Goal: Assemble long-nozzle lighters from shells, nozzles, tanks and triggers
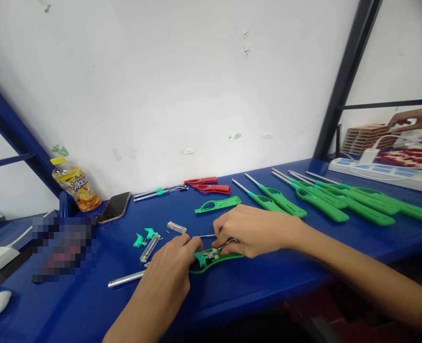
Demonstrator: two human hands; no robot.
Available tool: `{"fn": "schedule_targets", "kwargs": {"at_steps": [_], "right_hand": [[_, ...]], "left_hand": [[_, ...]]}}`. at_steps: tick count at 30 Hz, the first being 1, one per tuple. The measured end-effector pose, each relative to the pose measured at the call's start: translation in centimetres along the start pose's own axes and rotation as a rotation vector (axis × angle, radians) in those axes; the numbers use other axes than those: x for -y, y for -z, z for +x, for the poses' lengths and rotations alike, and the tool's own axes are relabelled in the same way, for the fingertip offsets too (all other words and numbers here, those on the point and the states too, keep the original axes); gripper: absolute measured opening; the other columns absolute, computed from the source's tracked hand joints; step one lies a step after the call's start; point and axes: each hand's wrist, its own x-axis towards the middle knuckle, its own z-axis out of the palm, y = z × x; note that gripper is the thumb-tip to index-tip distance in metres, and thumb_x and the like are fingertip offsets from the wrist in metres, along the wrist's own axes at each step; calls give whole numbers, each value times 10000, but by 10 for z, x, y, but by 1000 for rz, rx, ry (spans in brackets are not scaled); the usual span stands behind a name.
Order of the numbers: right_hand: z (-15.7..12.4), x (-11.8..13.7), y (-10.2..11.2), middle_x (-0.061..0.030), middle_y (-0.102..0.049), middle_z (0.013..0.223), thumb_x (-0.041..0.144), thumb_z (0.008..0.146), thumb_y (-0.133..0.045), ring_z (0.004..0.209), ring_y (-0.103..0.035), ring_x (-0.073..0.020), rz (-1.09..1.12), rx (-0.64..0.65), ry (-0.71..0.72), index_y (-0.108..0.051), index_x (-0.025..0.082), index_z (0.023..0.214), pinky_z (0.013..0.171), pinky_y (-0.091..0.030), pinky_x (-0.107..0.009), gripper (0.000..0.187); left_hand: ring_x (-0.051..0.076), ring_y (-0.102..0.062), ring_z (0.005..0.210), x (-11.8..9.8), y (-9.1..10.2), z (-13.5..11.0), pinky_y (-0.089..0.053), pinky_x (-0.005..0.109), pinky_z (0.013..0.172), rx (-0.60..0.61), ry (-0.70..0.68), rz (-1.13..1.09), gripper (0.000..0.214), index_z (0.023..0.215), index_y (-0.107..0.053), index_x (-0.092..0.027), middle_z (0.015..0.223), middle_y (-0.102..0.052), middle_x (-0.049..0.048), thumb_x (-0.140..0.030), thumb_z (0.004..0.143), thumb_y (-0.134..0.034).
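An opened green lighter body [216, 259] lies on the blue table [253, 286] with small metal parts showing inside it. My left hand [173, 264] is closed on its left end, beside the green trigger piece. My right hand [253, 231] covers the right part, its fingers pinched on small parts inside the shell; I cannot make out what they pinch. A metal tube [125, 279] lies just left of my left hand.
Loose parts lie left of the hands: green clips [144, 237], a clear tube [177, 227], a metal rod [149, 248]. A green shell half [218, 205], red shell halves [207, 186], several finished green lighters [325, 200], a phone [114, 207], a bottle [77, 183], a power strip [385, 172]. Another person's hand [414, 119] far right.
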Motion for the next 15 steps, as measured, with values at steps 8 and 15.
{"fn": "schedule_targets", "kwargs": {"at_steps": [8, 15], "right_hand": [[-15, 15, -17, -50, -711, 991, 159, 1042, -603, 894, -671, -211, -109, -71, -60, -787, 195, 1087, 638, -354, -343, 193], [-28, 19, -46, -48, -738, 1140, 156, 1085, -558, 999, -679, -229, -37, -232, -153, -686, 244, 1344, 801, -480, -355, 302]], "left_hand": [[265, -705, 1059, 2, 1, 0, -527, 378, 880, 33, -40, 22, 487, 1093, -699, -198, 1168, -698, 90, 98, 915, -357], [271, -702, 1088, 5, -10, -11, -560, 411, 952, -47, -77, -80, 334, 1186, -692, -238, 1213, -677, 103, -119, 1053, -409]]}}
